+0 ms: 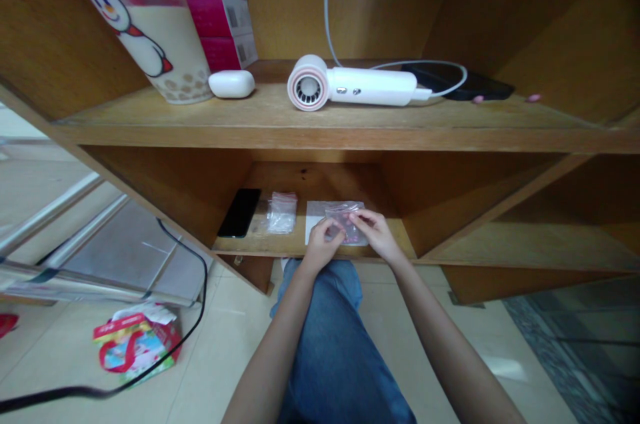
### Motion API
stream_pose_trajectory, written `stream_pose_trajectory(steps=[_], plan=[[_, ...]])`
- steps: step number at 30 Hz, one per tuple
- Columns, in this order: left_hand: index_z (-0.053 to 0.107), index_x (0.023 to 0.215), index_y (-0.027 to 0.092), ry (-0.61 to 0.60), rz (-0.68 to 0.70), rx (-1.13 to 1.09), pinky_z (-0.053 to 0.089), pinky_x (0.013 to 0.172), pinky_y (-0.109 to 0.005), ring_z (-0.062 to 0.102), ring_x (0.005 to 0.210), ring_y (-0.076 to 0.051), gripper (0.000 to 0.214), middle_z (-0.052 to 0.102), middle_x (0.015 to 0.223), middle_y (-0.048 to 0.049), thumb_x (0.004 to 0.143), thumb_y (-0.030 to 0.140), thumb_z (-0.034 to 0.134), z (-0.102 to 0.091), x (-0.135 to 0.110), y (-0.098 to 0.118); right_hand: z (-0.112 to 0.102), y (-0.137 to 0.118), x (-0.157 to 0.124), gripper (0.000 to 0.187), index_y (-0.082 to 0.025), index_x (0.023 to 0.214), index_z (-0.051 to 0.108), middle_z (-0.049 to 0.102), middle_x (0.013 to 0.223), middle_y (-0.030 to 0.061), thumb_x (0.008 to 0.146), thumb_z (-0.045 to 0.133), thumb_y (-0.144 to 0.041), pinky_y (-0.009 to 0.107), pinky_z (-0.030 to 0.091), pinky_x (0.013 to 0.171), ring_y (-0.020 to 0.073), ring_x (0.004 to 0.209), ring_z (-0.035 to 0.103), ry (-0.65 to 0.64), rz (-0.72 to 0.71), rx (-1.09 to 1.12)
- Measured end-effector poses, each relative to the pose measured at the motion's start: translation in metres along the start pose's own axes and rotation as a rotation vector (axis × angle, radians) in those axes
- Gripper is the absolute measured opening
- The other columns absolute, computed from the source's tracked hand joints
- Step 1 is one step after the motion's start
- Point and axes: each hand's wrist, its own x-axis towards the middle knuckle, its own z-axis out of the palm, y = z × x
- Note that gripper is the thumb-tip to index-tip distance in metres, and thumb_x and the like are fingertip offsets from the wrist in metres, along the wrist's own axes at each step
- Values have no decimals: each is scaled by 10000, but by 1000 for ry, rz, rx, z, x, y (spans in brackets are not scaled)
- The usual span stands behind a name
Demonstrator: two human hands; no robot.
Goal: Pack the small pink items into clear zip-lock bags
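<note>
your left hand [324,245] and right hand [376,235] are both at a clear plastic bag [345,223] with something pink inside. it lies on a white card [314,216] near the front edge [300,252] of the wooden lower shelf [305,177]. your left fingers [338,228] and right fingers [356,217] are closed on the bag, pinching it from either side. just left of the card sits a smaller clear bag [282,213], then a black phone [240,213] close to the left end of the shelf. on your right, the wooden divider [407,237] stands just beyond your right hand. the upper shelf's front edge [320,134] runs overhead, carrying a white hair dryer [350,84]. your knees in blue jeans [320,297] sit just below the lower shelf's front edge.
</note>
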Motion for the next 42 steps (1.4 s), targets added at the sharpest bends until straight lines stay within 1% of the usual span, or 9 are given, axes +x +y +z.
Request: stream_pose_trajectory(steps=[4,10,14,18,22,25,29,34,42], plan=[[588,768,169,18,-29,-64,396,653,-232,514,690,-132,217,589,738,-13,805,353,479,0,0,5,7,8,-2,265,-184,734,638,631,726,22,747,561,-437,259,431,628,156,672,553,61,57,62],[510,691,168,209,-64,-152,351,578,-204,455,619,-112,316,492,635,10,844,419,394,-5,2,5,21,14,-7,270,-187,738,631,620,707,19,741,556,-446,250,423,577,148,625,537,35,117,125],[468,667,173,273,-66,-159,339,559,-200,429,596,-105,327,439,612,21,838,443,399,-9,2,5,22,13,-7,259,-193,736,641,635,739,20,714,585,-444,264,431,612,163,670,553,34,117,109],[435,638,177,286,-61,-161,332,554,-202,418,566,-99,331,423,588,29,854,423,379,-8,1,7,29,12,-4,279,-200,782,607,589,674,9,768,511,-461,247,413,561,145,606,520,133,118,111],[405,625,185,306,-70,-127,322,544,-205,402,520,-94,331,398,535,41,873,395,346,-3,0,9,50,12,-5,306,-196,752,544,562,721,27,810,430,-474,245,416,599,152,671,514,324,74,99],[401,629,186,359,-87,-120,318,537,-204,392,524,-94,334,388,544,41,871,407,340,-2,0,9,64,11,-5,321,-196,743,501,534,706,20,819,402,-491,239,410,586,145,656,493,391,66,118],[428,650,177,373,-108,-134,325,548,-198,407,577,-98,328,417,599,28,857,423,361,-3,1,8,70,11,-5,348,-195,687,452,464,632,-3,819,393,-511,224,383,539,121,587,432,425,67,116],[420,640,181,374,-123,-210,324,526,-197,393,534,-90,334,405,572,38,854,431,365,-3,0,8,69,12,-6,356,-210,635,386,377,543,-36,798,428,-523,218,335,466,101,489,358,409,118,187],[403,618,185,366,-150,-318,297,465,-197,357,454,-79,348,372,499,55,838,455,395,-2,1,7,75,13,-7,322,-207,674,399,406,580,-40,749,517,-497,217,353,470,95,487,384,419,158,396]])
